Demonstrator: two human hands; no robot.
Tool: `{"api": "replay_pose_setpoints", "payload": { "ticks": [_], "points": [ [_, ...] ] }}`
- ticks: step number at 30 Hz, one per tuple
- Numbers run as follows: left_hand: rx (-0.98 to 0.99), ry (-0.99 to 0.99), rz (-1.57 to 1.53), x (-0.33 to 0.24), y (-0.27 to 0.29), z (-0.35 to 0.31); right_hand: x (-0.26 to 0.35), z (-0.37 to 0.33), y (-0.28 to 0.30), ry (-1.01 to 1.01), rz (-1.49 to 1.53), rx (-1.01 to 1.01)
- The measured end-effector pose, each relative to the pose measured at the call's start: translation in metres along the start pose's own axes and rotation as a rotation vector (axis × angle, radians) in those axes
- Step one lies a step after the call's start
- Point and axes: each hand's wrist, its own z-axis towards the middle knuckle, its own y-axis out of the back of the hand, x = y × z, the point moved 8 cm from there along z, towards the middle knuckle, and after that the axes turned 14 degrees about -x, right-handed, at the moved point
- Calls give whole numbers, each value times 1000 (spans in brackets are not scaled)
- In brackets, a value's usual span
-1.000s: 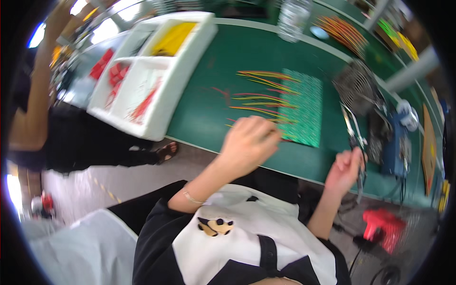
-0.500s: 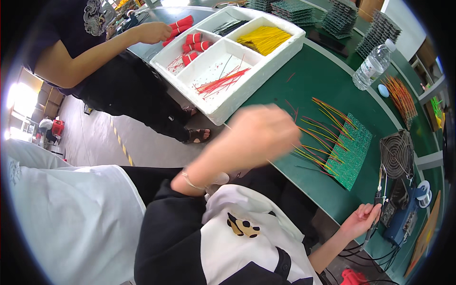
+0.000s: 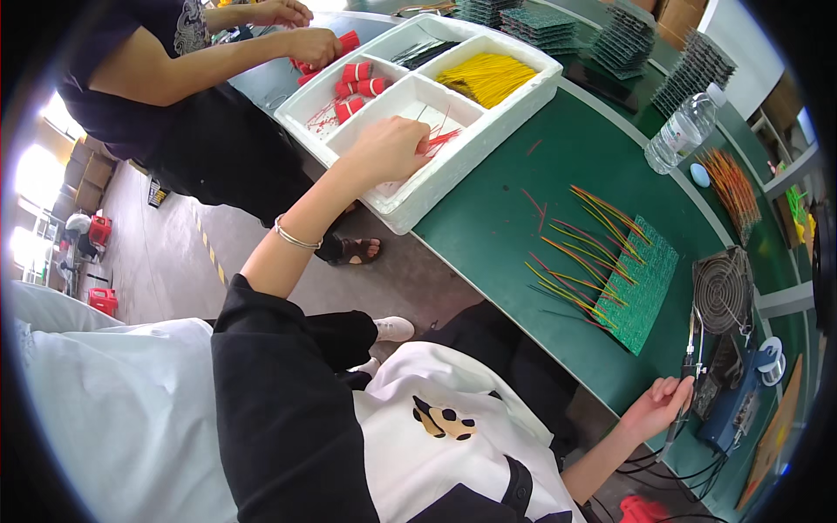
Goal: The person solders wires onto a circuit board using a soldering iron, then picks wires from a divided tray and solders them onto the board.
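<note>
My left hand (image 3: 391, 150) reaches into the front compartment of a white foam tray (image 3: 488, 148). Its fingers are pinched together at the loose red wires (image 3: 444, 138), partly covering them. At the right, my right hand (image 3: 656, 408) is closed around the handle of a soldering iron (image 3: 686, 383), whose tip points away from me. Between the hands, a green circuit board (image 3: 649, 288) lies on the table with red and yellow wires (image 3: 571, 261) sticking out from its left side. Neither hand touches the board.
The tray also holds yellow wires (image 3: 488, 77), black wires (image 3: 425, 54) and red bundles (image 3: 352, 89). Beyond the board are a water bottle (image 3: 680, 132), a round fan grille (image 3: 724, 292) and a solder spool (image 3: 772, 362). A co-worker's hand (image 3: 316, 48) handles red bundles. Stacked boards (image 3: 623, 37) stand behind.
My left hand has moved left and away from me, from beside the board's wires into the tray. My right hand keeps the soldering iron. The co-worker's hands have shifted to the red bundles.
</note>
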Motion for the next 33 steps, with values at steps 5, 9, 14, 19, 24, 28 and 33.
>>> {"api": "replay_pose_setpoints", "payload": {
  "ticks": [5, 9, 14, 19, 24, 28, 33],
  "points": [
    [30, 138, -136, 16, 4, -5, -1, -3, -4, -2, -27, -17],
    [10, 107, -193, 22, 3, -6, 0, -2, -3, 9, -50, -3],
    [60, 108, -192, 32, -4, -2, 2, -3, -3, 24, -67, -26],
    [113, 138, -138, 37, -6, -1, 1, -4, -5, 28, -88, -30],
    [63, 337, -617, 56, -10, 4, 3, -4, -5, 43, -90, -13],
    [91, 477, -998, 52, -10, -1, 1, -2, -3, 48, -98, -38],
    [95, 533, -1293, 56, -4, -2, 1, -3, -4, 34, -91, -27]
  ]
}}
